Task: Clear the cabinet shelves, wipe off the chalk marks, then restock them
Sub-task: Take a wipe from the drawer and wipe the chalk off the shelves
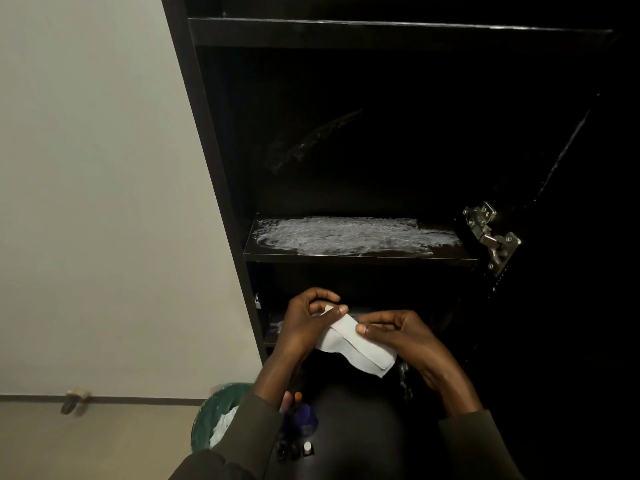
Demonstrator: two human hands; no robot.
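Black laminate forms the cabinet (221, 174), which serves as the reference for all positions below. To its left stands a pale wall (97, 168). At the foot of that wall, left of the cabinet's base, a small blurred object (74, 400) sits on the skirting line; its nature cannot be determined. Closer to the cabinet base, a green bin (211, 415) holds crumpled white paper.

In front of the cabinet's lower section, the left hand (304, 323) is curled narrow, thumb and forefinger pinching the upper left end of a folded white cloth (356, 348). The right hand (405, 336) is likewise nearly closed, thumb pressed onto the cloth's folded band near its middle, fingers bent over it. The cloth hangs between both hands, clear of any shelf. Both forearms wear dark olive sleeves (256, 431).

Below the hands, near the cabinet's base, several small bottles (298, 448) and a blue container (304, 419) stand grouped.

Inside the cabinet, the middle shelf (360, 256) carries a broad white chalk smear (346, 233) across most of its top. A fainter chalk streak (311, 140) shows on the back panel above it. A lower shelf behind the left hand shows a chalk patch (277, 327) at its left end. On the cabinet's right side, a metal hinge (491, 233) is fixed.
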